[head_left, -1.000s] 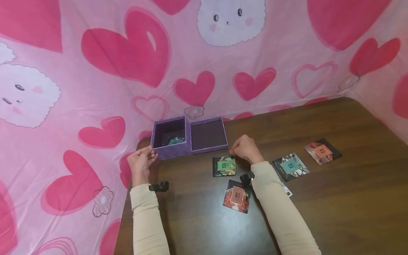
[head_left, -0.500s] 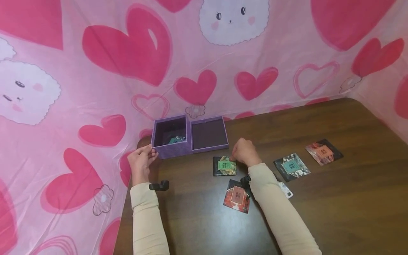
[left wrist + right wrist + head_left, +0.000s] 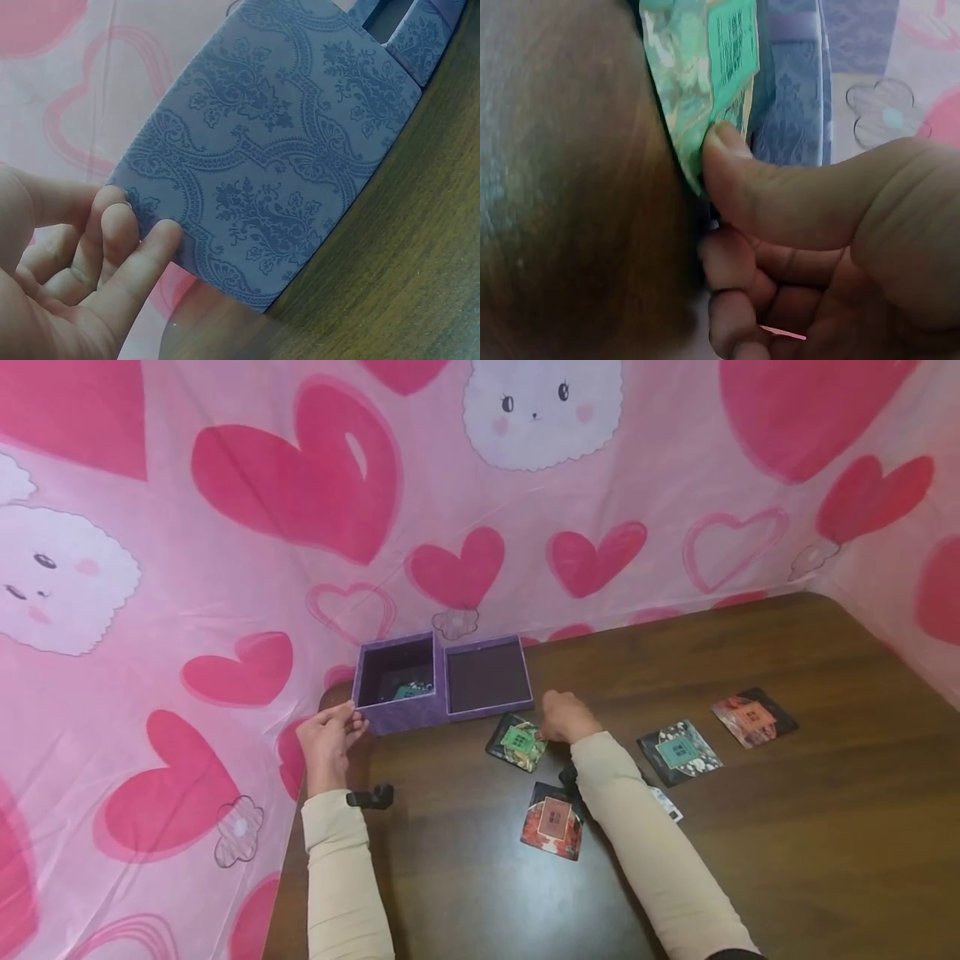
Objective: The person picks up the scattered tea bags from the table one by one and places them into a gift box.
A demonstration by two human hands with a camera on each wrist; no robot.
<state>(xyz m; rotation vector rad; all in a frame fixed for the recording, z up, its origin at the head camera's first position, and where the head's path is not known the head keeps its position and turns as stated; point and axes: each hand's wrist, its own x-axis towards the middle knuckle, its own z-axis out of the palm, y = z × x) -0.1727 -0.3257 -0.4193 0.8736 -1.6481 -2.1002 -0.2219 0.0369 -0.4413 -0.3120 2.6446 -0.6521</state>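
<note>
My left hand (image 3: 330,739) pinches the near left corner of a purple patterned box (image 3: 405,717), thumb and fingertips at its edge in the left wrist view. The box stands open, with a teal-labelled sachet (image 3: 411,691) lying inside. My right hand (image 3: 567,717) pinches one corner of a green-labelled sachet (image 3: 516,742) in front of the box lid. In the right wrist view the thumb presses on the face of that green sachet (image 3: 727,52), the other fingers curled below. Closer to me lies a red sachet (image 3: 553,822), flat on the table.
The shallow lid (image 3: 489,677) lies right of the box. Further right are another teal-labelled sachet (image 3: 680,752) and an orange-labelled sachet (image 3: 753,717). A white-printed piece (image 3: 666,804) shows partly behind my right sleeve. A pink heart-print sheet (image 3: 450,485) hangs behind the wooden table (image 3: 465,893).
My right hand has moved left onto the green sachet and taken its corner. The sachet has turned and shifted slightly left. My left hand stays at the box corner.
</note>
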